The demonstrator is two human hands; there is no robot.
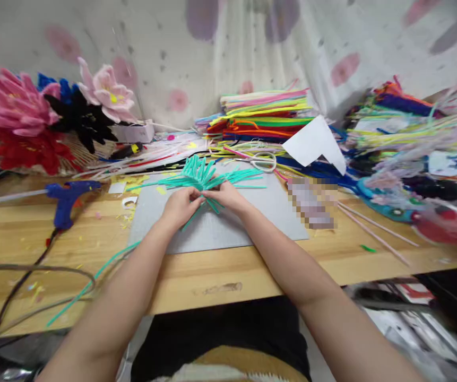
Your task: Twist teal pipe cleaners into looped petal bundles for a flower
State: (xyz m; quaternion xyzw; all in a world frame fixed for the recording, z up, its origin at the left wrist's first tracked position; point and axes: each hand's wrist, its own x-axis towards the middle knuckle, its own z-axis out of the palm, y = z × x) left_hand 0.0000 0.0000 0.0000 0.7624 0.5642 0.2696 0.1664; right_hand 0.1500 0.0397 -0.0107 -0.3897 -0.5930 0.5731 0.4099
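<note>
A bundle of teal pipe cleaners point(196, 171) fans outward in several directions above a grey board point(236, 225). At its near side, my left hand point(182, 207) pinches the stems where they come together. My right hand point(228, 197) grips the same gathered middle, its fingertips close to those of the left. Some stems stick out below the fingers toward me. Exactly which stems each hand holds is hidden by the fingers. A loose teal pipe cleaner point(93, 281) lies on the table beside my left forearm.
A blue glue gun point(67, 199) with its cable lies at left, near fluffy flowers point(17, 106). Scissors point(264, 161), stacked coloured pipe cleaners point(264, 114) and a white paper piece point(311, 143) are behind the board. Pale pipe cleaners point(371, 233) lie at right.
</note>
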